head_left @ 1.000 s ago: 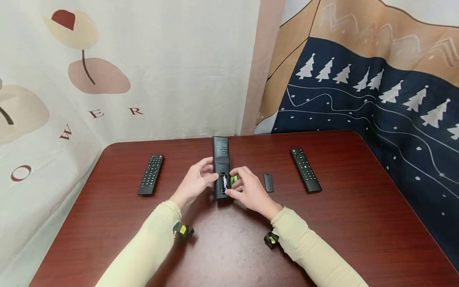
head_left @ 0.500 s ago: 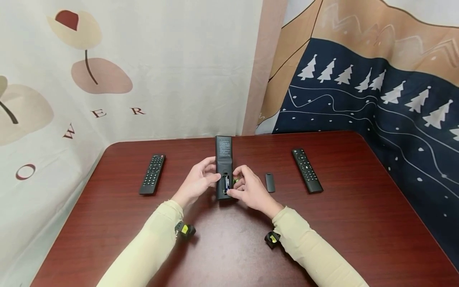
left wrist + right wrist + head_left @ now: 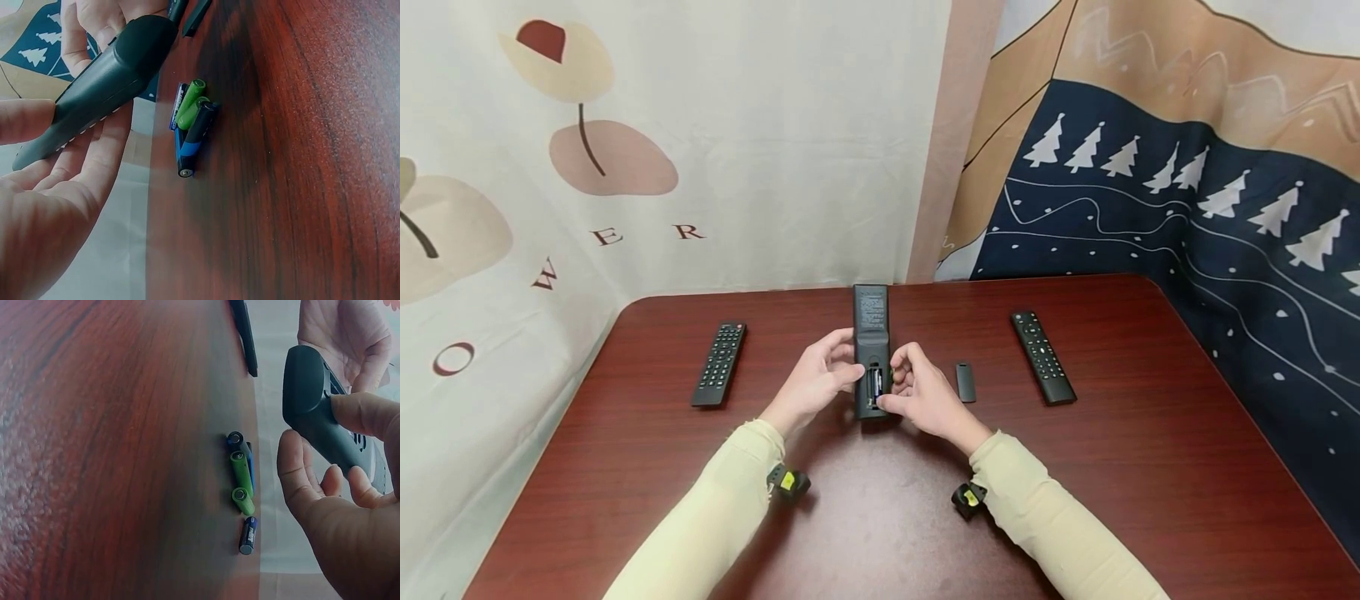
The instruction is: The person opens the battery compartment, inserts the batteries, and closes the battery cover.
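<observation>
A dark remote control [image 3: 871,321] stands tilted above the table, back towards the head camera, its battery compartment uncovered. One battery [image 3: 875,385] shows inside that compartment. My left hand [image 3: 814,379] holds the remote by its left side, thumb on the back edge and fingers behind it. My right hand [image 3: 928,404] pinches the lower right side, the thumb at the compartment's lower end and the fingers curled on the other side. Loose green and blue batteries [image 3: 199,134] lie beneath the remote in the left wrist view; the remote and right hand mostly hide them from the head camera.
A small dark battery cover [image 3: 966,382] lies right of my right hand. Two more remotes lie buttons up, a left remote [image 3: 718,367] and a right remote [image 3: 1042,358]. Printed curtains [image 3: 775,150] hang behind the table [image 3: 880,533].
The remote has shifted slightly right in the head view, along with the hands. My right fingers now hide more of the green batteries behind; the thumb stays at the compartment.
</observation>
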A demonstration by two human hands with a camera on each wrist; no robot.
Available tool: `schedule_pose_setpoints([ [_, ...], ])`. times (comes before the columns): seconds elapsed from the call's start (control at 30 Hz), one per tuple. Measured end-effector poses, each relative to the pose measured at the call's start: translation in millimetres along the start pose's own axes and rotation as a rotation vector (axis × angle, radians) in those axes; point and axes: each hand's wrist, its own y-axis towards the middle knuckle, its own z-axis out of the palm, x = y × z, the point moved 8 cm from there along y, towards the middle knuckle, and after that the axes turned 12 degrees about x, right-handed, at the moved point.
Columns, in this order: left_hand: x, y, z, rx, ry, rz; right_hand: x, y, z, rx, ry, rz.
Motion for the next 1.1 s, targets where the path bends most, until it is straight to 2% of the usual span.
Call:
schedule_pose_setpoints([
  [0.6,0.5,0.5,0.6,-0.003,0.0,0.017,-3,2.6,0,-0.019,-0.023,0.032],
  [0.93,2.8,0.3,-3.4,-0.047,0.01,-0.021,-6,4.2,-7,0.003,-0.052,-0.017],
  [1.1,4.0,-0.5,-5.1,-0.051,0.012,-0.029,-6,3.4,-12,-0.001,-0.087,-0.016],
])
